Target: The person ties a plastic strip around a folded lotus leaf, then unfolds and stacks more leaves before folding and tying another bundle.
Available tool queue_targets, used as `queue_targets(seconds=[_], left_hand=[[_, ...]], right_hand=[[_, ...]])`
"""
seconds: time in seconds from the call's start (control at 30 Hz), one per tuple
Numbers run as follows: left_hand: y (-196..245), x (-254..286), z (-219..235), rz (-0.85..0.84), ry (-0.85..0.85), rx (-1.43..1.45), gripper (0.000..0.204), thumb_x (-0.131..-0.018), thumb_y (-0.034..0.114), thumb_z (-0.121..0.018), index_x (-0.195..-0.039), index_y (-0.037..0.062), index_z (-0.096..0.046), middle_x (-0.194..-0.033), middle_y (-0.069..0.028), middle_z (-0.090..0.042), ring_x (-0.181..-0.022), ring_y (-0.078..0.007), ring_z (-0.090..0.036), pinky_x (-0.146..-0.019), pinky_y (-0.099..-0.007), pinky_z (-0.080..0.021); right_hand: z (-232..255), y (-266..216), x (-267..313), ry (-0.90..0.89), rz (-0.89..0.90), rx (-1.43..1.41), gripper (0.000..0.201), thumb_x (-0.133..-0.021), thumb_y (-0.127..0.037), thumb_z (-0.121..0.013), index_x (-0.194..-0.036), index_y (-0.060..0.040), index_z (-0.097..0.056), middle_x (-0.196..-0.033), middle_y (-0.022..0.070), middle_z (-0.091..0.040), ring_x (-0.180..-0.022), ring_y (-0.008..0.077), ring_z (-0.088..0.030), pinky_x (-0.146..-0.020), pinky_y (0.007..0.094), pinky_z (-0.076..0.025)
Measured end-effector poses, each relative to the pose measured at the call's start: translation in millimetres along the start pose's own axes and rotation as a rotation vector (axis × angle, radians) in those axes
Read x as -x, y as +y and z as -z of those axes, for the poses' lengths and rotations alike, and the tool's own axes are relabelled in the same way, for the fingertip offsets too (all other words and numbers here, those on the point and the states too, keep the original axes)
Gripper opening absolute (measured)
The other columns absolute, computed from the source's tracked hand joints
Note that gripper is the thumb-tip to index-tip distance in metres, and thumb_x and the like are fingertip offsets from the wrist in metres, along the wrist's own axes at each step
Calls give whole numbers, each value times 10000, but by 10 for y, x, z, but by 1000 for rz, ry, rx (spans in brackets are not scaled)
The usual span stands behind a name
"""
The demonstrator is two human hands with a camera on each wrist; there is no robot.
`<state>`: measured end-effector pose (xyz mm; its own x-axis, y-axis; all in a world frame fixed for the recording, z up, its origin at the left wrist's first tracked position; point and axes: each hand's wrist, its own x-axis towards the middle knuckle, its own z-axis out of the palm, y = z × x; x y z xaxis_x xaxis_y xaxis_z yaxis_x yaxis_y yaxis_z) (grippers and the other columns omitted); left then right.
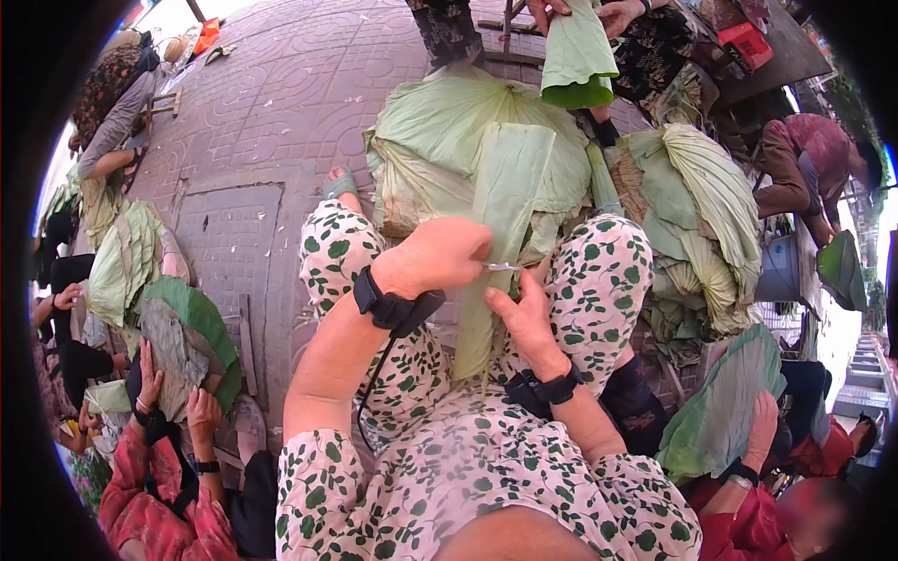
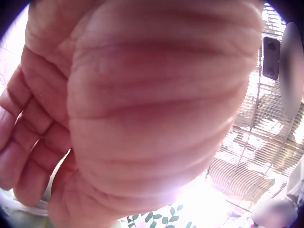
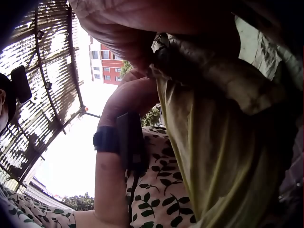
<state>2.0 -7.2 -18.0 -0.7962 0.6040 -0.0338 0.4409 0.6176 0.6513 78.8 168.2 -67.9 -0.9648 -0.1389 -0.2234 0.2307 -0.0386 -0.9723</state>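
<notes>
A long folded green leaf bundle (image 1: 510,178) lies between the knees, its narrow lower end near the lap; its pleated part (image 3: 204,142) hangs below the hands in the right wrist view. A thin whitish strip (image 1: 502,266) crosses the bundle. My left hand (image 1: 435,257) has its fingers curled around the strip's left end; its palm (image 2: 156,104) fills much of the left wrist view. Just right of the bundle, my right hand (image 1: 528,323) pinches at the strip's other end, thumb and fingers close together. The exact contact of the fingertips is partly hidden.
A big leaf pile (image 1: 449,112) stands just beyond the knees, with another pile (image 1: 697,206) to its right. At the top, another person's hands hold a rolled leaf (image 1: 575,56). People with leaves sit on both sides. A grey bucket (image 1: 778,266) stands at the right.
</notes>
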Motion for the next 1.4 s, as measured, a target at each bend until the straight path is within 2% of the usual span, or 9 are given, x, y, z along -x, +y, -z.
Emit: queue_targets(seconds=[0.3,0.37,0.8,1.0,1.07,1.1,1.2,1.27,1.4], left_hand=[[20,2,19,7,4,10,158,-682,136,-587,-785,16,-587,-712,-173,-595,-712,-354,-580,-633,-407,-458],[16,2,18,6,1,9,164,-677,134,-586,-791,17,-587,-717,-173,-596,-715,-352,-580,-635,-404,-459],[37,-5,30,8,21,66,182,-689,142,-593,-811,7,-581,-718,-168,-592,-702,-339,-579,-631,-389,-460],[91,-7,53,-7,108,175,172,-721,117,-613,-838,-4,-578,-693,-150,-584,-656,-277,-576,-614,-345,-464],[80,-13,43,1,150,304,184,-738,88,-625,-892,-5,-586,-670,-101,-579,-646,-197,-571,-603,-305,-462],[85,-19,46,3,150,302,184,-738,88,-625,-892,-5,-586,-670,-101,-579,-646,-197,-571,-603,-305,-462],[76,-35,55,93,197,453,260,-745,75,-638,-987,-4,-588,-739,-59,-580,-660,-128,-552,-597,-268,-458],[38,-46,30,75,359,374,359,-750,169,-657,-1058,6,-569,-907,-118,-616,-732,-226,-601,-677,-318,-487],[166,-30,127,142,261,577,455,-764,237,-697,-1121,-2,-548,-968,-103,-608,-782,-185,-600,-709,-298,-487]], right_hand=[[2,9,-7,2,0,36,445,-807,-199,-646,-1159,14,-476,-1041,59,-566,-908,110,-532,-807,262,-449],[2,9,-6,14,-12,30,444,-787,-138,-639,-1163,31,-474,-1073,103,-585,-955,158,-543,-836,295,-445],[-16,-47,17,31,-17,-58,431,-805,-177,-650,-1154,4,-475,-1051,61,-568,-925,122,-537,-823,271,-449],[3,-109,16,60,-18,-119,461,-804,-161,-643,-1192,5,-458,-1075,61,-562,-946,130,-538,-850,272,-440],[34,-108,13,71,-11,-117,497,-802,-160,-642,-1222,10,-436,-1105,67,-550,-974,134,-533,-873,281,-434],[26,-143,25,69,-11,-119,497,-802,-160,-642,-1222,10,-436,-1105,67,-550,-974,134,-533,-873,281,-434],[14,-286,76,115,55,-226,475,-789,-157,-633,-1187,32,-455,-1091,91,-558,-962,139,-539,-847,283,-441],[26,-375,97,99,99,-296,514,-789,-176,-638,-1208,40,-435,-1104,94,-550,-960,145,-541,-850,283,-440],[140,-685,155,81,112,-325,530,-796,-171,-638,-1223,50,-415,-1122,113,-539,-985,159,-543,-873,294,-441]])
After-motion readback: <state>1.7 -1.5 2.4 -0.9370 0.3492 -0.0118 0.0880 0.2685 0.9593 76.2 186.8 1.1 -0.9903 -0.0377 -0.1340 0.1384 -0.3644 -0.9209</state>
